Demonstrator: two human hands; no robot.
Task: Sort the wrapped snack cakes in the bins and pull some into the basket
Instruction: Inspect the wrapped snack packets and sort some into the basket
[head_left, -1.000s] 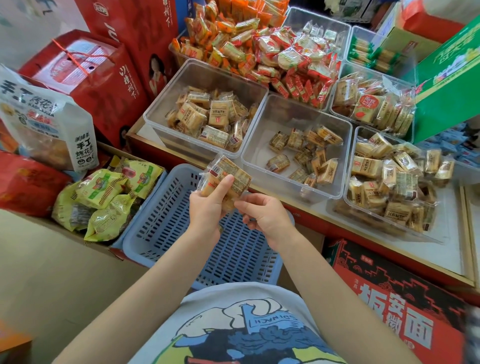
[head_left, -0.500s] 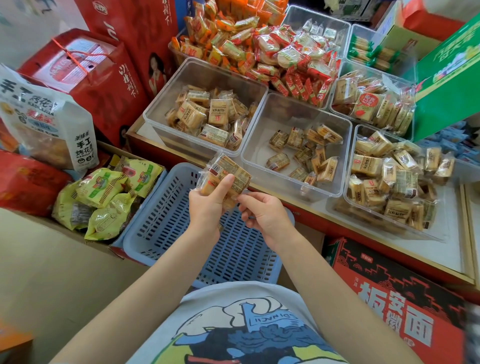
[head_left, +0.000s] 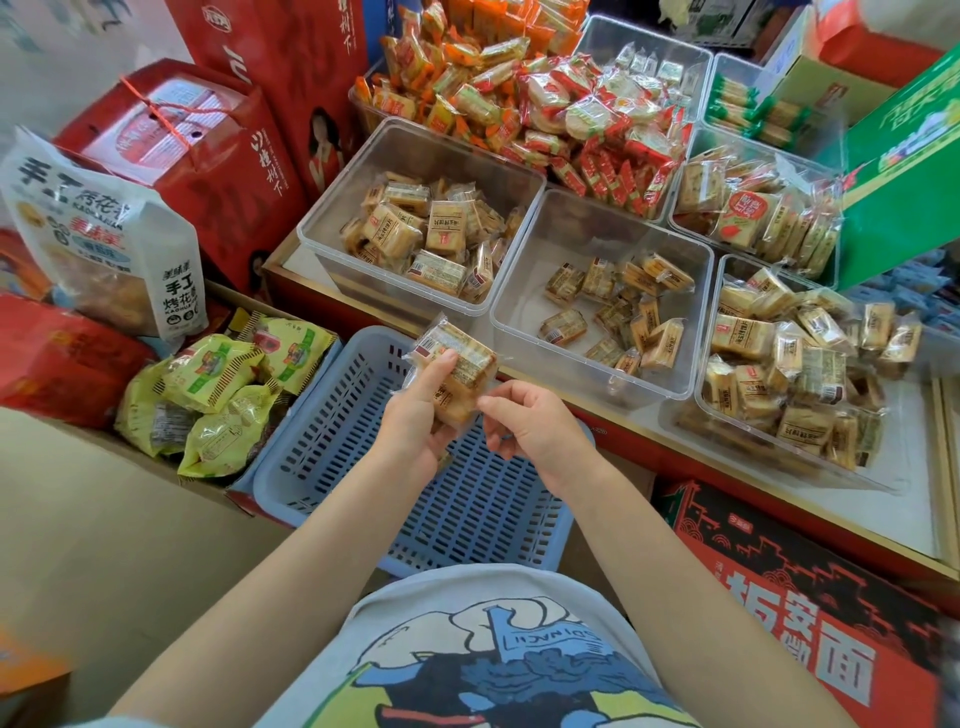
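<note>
Blue slotted basket (head_left: 358, 467) below both hands, in front of shelf edge. Left hand (head_left: 415, 415) grips small stack of wrapped snack cakes (head_left: 457, 364) above basket, thumb pressed on top packet. Right hand (head_left: 530, 423) just beside stack, fingers curled, fingertips at wrapper edge; actual pinch cannot be told. Clear bins behind: left bin (head_left: 332, 228) and middle bin (head_left: 530, 291) hold more cakes, right bin (head_left: 727, 270) heaped.
</note>
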